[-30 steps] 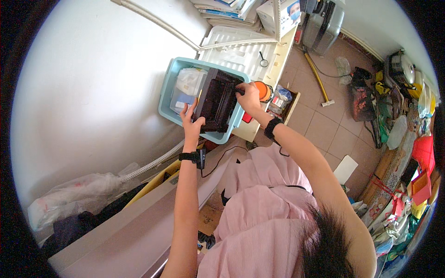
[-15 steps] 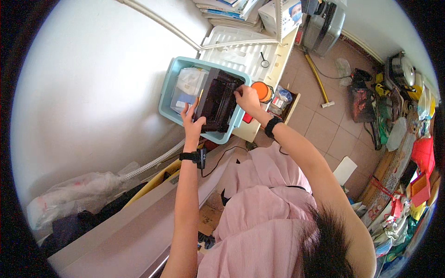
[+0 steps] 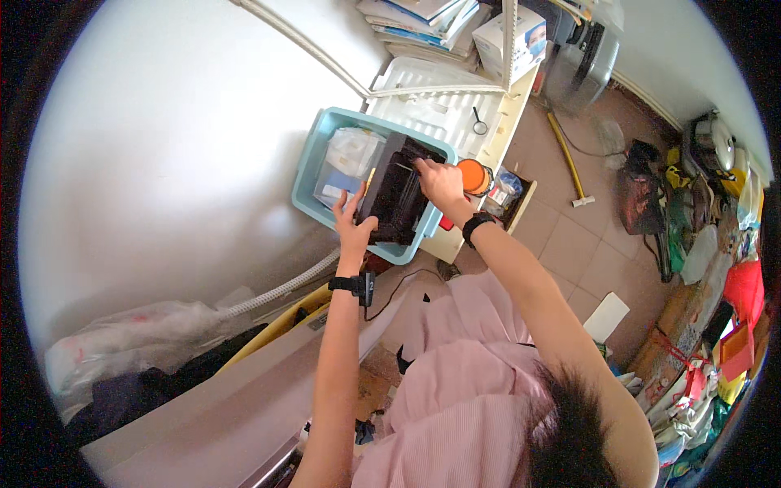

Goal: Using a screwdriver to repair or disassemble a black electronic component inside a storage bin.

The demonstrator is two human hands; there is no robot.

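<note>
Two hands are working at a dark box (image 3: 394, 191), which is sitting in the blue bin (image 3: 303, 175) above the frame's centre; the handling looks unfinished.
From the left, a clear tub (image 3: 335, 180) is resting in the bin; the left hand (image 3: 354, 228) is spreading its fingers along the box's left wall, thumb apart; the right hand (image 3: 442, 184) is reaching over the right side, fingers curling, its hold impossible to tell.

Two hands (image 3: 352, 233) (image 3: 443, 185), one dark container (image 3: 394, 195), one blue tub (image 3: 311, 169)
</note>
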